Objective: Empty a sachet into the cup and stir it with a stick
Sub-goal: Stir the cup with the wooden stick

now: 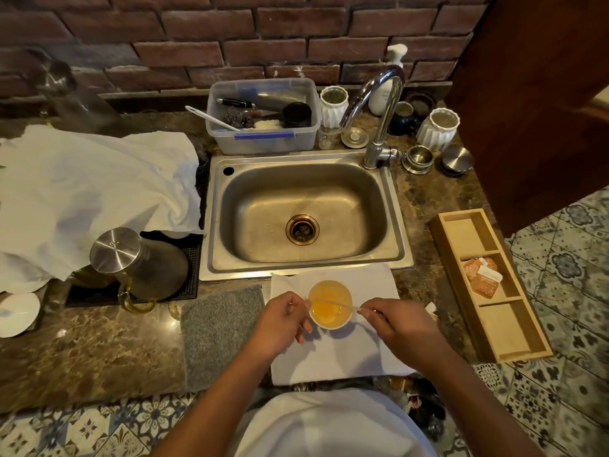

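Head view: left hand (283,319) grips orange-filled cup (330,304); right hand (397,319) pinches stick (336,304) lying across it.

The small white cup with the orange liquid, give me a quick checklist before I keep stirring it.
1. Small white cup with orange liquid upright on the white napkin: ok.
2. Left hand steadying the cup's side: ok.
3. Thin pale stir stick pinched in the right hand, tip in the liquid: ok.
4. Napkin free of spills: ok.
5. Powder fully dissolved: cannot tell.
6. Emptied sachet put aside: cannot tell, not visible.
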A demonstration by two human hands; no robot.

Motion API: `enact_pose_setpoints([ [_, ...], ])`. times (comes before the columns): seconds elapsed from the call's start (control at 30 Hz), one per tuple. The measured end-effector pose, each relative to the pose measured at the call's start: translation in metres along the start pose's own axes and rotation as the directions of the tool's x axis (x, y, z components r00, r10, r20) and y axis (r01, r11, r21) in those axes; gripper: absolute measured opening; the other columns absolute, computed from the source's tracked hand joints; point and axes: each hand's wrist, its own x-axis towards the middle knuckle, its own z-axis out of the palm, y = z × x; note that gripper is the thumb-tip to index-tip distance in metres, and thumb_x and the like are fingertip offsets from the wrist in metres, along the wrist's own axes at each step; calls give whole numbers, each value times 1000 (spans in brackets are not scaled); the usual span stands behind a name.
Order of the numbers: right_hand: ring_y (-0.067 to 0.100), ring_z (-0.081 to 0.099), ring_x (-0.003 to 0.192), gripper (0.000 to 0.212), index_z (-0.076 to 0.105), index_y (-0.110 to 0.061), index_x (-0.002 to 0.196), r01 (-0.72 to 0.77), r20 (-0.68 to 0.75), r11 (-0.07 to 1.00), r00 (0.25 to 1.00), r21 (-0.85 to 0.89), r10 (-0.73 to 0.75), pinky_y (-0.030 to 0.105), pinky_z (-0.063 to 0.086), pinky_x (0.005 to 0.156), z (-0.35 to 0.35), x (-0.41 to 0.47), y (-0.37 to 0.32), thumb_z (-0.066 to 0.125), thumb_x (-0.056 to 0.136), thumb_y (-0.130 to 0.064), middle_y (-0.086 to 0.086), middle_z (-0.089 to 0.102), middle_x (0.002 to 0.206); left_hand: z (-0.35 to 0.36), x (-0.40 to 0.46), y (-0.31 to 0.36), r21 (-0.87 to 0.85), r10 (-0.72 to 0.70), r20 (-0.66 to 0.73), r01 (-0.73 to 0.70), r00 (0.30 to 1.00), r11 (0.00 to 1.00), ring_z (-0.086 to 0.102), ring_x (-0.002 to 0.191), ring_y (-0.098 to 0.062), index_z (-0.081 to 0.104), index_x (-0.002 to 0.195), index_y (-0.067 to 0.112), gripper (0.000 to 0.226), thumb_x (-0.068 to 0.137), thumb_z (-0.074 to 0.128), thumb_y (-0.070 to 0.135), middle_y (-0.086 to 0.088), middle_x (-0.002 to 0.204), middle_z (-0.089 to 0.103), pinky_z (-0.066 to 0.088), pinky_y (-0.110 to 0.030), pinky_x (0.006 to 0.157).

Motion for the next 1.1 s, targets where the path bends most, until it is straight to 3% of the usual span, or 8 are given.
enact_pose_setpoints([
  [0.13, 9, 67, 70, 10, 64, -40, 100, -39, 30, 998, 999, 42, 37, 29, 56, 66, 1, 1, -7, 54, 101, -41, -9, 75, 79, -1, -3, 2, -9, -4, -4, 4, 1000, 1000, 60, 49, -15, 62, 89, 10, 28, 102, 58, 35, -6, 72, 76, 42, -28, 45],
  [0.27, 4, 62, 58, 21, 60, -37, 79, -54, -37, 997, 998, 52, 56, 20, 42, 53, 3, 1, -7, 62, 92, -53, -16, 65, 59, -1, -4, 1, -23, 8, -2, -8, 1000, 1000, 60, 49, -16, 62, 92, 6, 29, 103, 58, 32, -9, 73, 76, 41, -24, 41],
  [0.47, 0, 66, 67, 24, 70, -39, 77, -98, -89, 986, 990, 134, 110, 29, 56, 59, 0, 3, -11, 60, 86, -60, -17, 70, 63, -2, 0, -1, -61, 18, 10, -17, 1000, 998, 59, 46, -16, 61, 89, 6, 27, 103, 59, 28, -11, 71, 75, 40, -19, 38],
  [0.6, 4, 70, 65, 12, 73, -36, 88, -37, 83, 980, 996, 195, 21, 32, 59, 64, -4, 0, -14, 65, 96, -40, -18, 74, 70, -2, 0, -1, -79, 25, 12, -24, 1000, 997, 58, 43, -14, 61, 85, 8, 24, 103, 59, 24, -8, 66, 73, 40, -18, 38],
  [0.83, 10, 75, 77, 18, 76, -28, 103, -4, 215, 953, 974, 302, -64, 21, 58, 61, -16, -1, -16, 61, 98, -21, -14, 79, 86, -4, -3, 5, -89, 25, 4, -25, 1000, 996, 55, 41, -11, 60, 88, 1, 24, 103, 59, 20, -13, 70, 71, 40, -17, 37],
  [1.1, 15, 74, 64, 13, 74, -30, 89, -1, 21, 939, 1000, 345, -7, 27, 60, 59, -15, 2, -16, 65, 98, -25, -10, 77, 74, -2, -6, 9, -88, 8, -10, -9, 1000, 996, 54, 39, -8, 62, 92, -4, 18, 103, 58, 11, -14, 70, 70, 41, -18, 39],
])
